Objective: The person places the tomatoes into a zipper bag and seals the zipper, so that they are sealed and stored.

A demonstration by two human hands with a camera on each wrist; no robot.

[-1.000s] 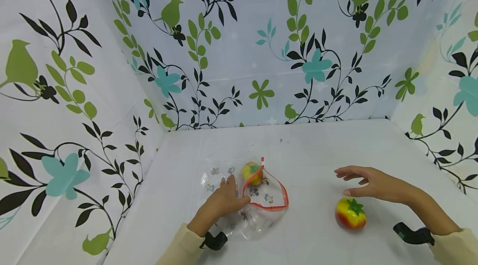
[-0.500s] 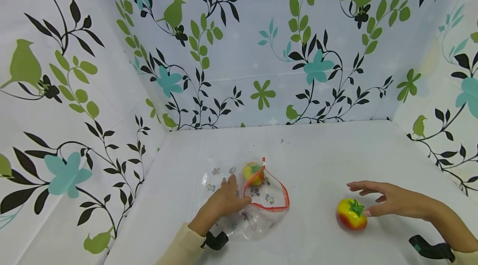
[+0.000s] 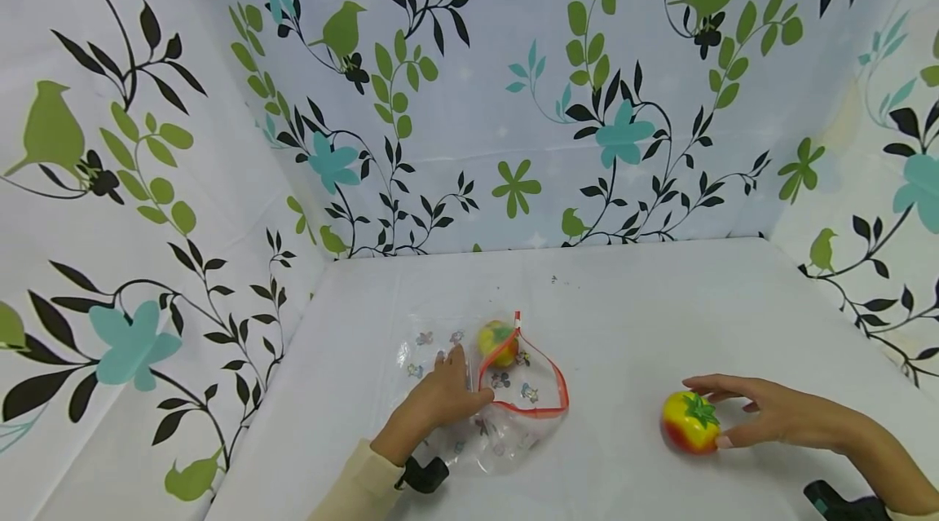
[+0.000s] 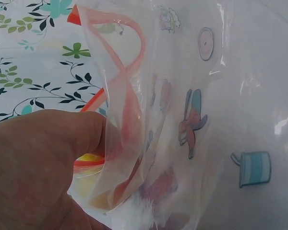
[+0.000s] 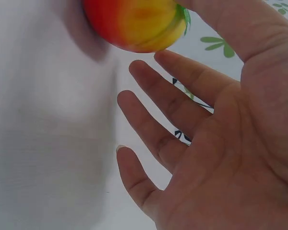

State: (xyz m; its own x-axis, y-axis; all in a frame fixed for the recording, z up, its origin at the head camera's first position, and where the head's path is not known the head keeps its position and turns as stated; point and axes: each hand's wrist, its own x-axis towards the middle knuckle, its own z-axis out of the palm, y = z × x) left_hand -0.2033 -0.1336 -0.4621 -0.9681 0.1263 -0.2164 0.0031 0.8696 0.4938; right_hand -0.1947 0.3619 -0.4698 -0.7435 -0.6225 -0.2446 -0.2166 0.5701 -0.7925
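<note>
A clear zip bag (image 3: 513,431) with red edging and small printed figures lies on the table. My left hand (image 3: 440,395) holds it by its mouth; in the left wrist view the thumb is inside the edge of the bag (image 4: 192,129), and the other fingers are hidden behind the film. One yellow toy fruit (image 3: 497,342) with a green top is seen in the bag. A red-and-yellow toy fruit (image 3: 690,421) with a green leafy top rests on the table at right. Around its right side my right hand (image 3: 781,417) spreads, thumb tip at the fruit, fingers loosely extended in the right wrist view.
The white table (image 3: 601,317) meets a patterned cloth (image 3: 506,97) at the back, and similar cloth hangs at both sides. A black wrist camera (image 3: 424,474) sits on the left wrist, another (image 3: 844,502) on the right.
My right hand has moved right and down, from above the toy fruit to its right side, with its thumb now at the fruit. The left hand and the bag have stayed put.
</note>
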